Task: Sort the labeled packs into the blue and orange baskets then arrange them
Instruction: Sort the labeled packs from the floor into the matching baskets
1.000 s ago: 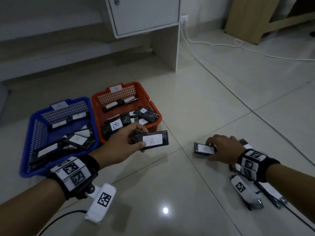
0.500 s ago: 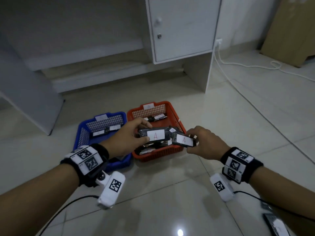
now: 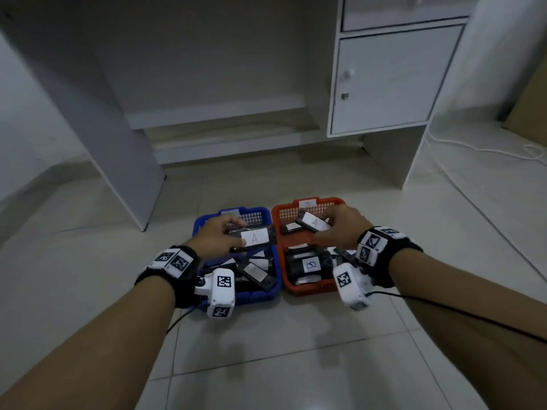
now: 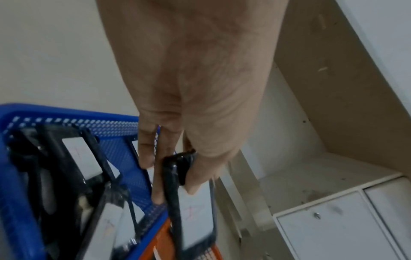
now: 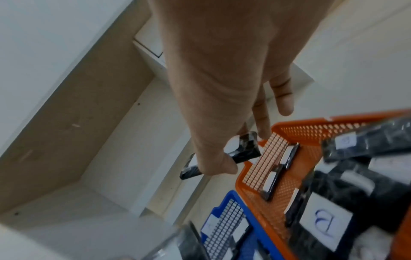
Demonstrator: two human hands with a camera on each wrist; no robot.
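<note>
Two baskets sit side by side on the floor: a blue basket [image 3: 201, 220] on the left and an orange basket [image 3: 307, 291] on the right, both holding several black packs with white labels. My left hand [image 3: 219, 235] pinches a black pack labelled A [image 3: 254, 236] over the blue basket's right side; in the left wrist view this pack [image 4: 193, 219] hangs from thumb and fingers. My right hand [image 3: 340, 229] grips a second pack labelled A [image 3: 313, 221] above the orange basket's far end. A pack labelled B [image 3: 310, 264] lies in the orange basket.
A white desk with a cupboard door [image 3: 384, 78] stands behind the baskets, its side panel [image 3: 97, 113] at the left. A white cable [image 3: 473, 146] runs along the floor at the right. Bare tiles [image 3: 281, 365] lie in front of the baskets.
Both hands have carried their A packs forward. The left pack now hangs over the blue basket, and the right pack, lifted from the floor a second ago, is above the orange basket.
</note>
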